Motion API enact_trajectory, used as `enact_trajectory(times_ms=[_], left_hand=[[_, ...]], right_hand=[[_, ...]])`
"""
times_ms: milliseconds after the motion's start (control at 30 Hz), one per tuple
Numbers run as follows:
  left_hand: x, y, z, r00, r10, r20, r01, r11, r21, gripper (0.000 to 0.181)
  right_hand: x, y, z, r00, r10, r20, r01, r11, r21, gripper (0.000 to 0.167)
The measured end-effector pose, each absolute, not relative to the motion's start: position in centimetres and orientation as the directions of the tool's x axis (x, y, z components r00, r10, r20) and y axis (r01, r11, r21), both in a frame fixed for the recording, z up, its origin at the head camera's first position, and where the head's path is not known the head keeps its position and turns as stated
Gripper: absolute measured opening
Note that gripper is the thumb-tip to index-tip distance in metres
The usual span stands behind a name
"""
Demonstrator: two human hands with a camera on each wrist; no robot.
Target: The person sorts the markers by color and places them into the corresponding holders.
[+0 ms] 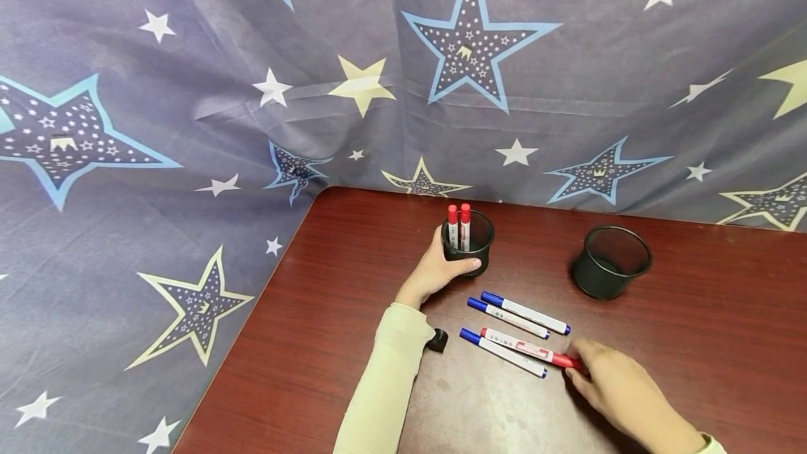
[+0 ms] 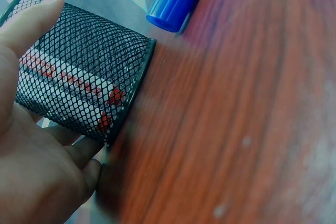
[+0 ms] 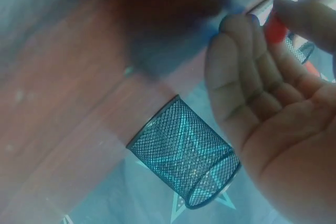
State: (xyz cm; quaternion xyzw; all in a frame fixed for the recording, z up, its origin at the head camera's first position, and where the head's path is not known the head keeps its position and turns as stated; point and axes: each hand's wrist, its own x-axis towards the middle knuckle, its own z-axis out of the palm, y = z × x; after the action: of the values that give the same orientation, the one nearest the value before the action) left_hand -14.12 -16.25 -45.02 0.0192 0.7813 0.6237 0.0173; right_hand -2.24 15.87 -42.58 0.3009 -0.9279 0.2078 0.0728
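Note:
My left hand (image 1: 435, 268) grips a black mesh pen cup (image 1: 483, 247), thumb across its front. Inside the cup stand two red-capped whiteboard markers (image 1: 465, 230); their white barrels show through the mesh in the left wrist view. My right hand (image 1: 621, 391) pinches the red cap end of a red whiteboard marker (image 1: 529, 349) at table height. In the right wrist view that red cap (image 3: 275, 29) sits between thumb and forefinger. Blue whiteboard markers lie beside it: one blue marker (image 1: 504, 354) on the near side, two blue markers (image 1: 526, 312) on the far side.
A second black mesh pen cup (image 1: 599, 279) stands upright at the back right, with no marker visible in it. The reddish-brown table (image 1: 302, 342) meets a grey star-patterned cloth (image 1: 353, 12) at its back and left edges.

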Motion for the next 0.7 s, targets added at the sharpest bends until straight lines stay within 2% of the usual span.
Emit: enact_trajectory(times_ms=[167, 500, 700], left_hand=[[-14.1, -16.1, -44.9, -0.999, 0.052, 0.000, 0.011, 0.209, 0.978, 0.085], [-14.1, -16.2, -44.9, -0.998, 0.055, -0.007, 0.005, 0.218, 0.976, 0.086], [-14.2, -16.1, -44.9, -0.998, 0.055, -0.010, 0.001, 0.212, 0.977, 0.087]], right_hand=[[-2.4, 16.1, -42.1, -0.778, -0.519, 0.354, -0.625, 0.691, -0.363, 0.036], [-2.5, 16.3, -41.2, -0.812, -0.493, 0.312, -0.582, 0.721, -0.376, 0.027], [-2.8, 16.3, -40.6, -0.800, -0.482, 0.356, -0.599, 0.662, -0.450, 0.032]])
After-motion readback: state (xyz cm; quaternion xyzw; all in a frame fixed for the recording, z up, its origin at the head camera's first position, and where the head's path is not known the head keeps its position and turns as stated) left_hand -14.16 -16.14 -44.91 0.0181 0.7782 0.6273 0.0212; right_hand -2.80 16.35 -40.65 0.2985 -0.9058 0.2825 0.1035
